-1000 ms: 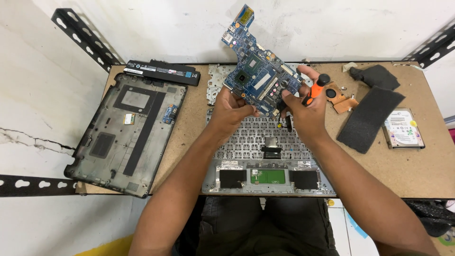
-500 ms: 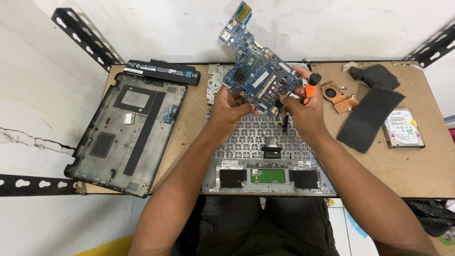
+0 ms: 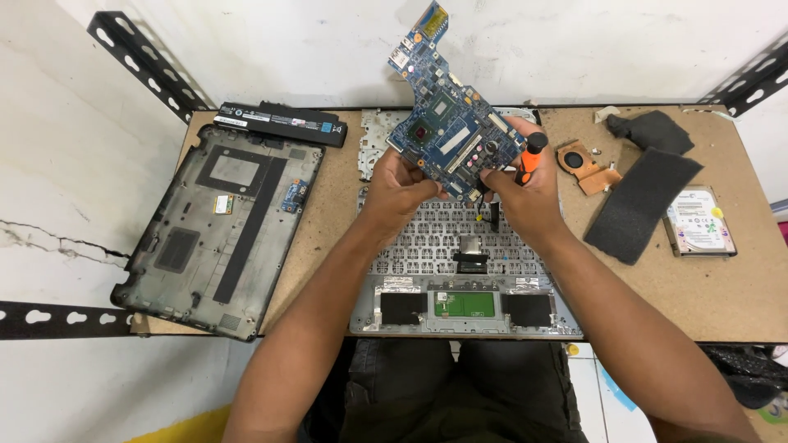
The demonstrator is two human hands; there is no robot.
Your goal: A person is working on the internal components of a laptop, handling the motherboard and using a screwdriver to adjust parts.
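Both hands hold a blue laptop motherboard (image 3: 447,123) tilted up above the opened laptop base (image 3: 464,271), whose keyboard underside and touchpad board face up. My left hand (image 3: 402,184) grips the board's lower left edge. My right hand (image 3: 525,189) grips its lower right edge and also holds a screwdriver with an orange and black handle (image 3: 529,157), tip pointing down.
A dark laptop bottom cover (image 3: 217,226) lies at the left, a black battery (image 3: 279,123) behind it. At the right lie a copper cooling fan part (image 3: 584,166), two black foam pads (image 3: 640,201), and a hard drive (image 3: 698,221). Metal shelf brackets frame the wooden table (image 3: 657,303).
The motherboard has risen a little and tilted further up and away from the laptop base, both hands still on it.
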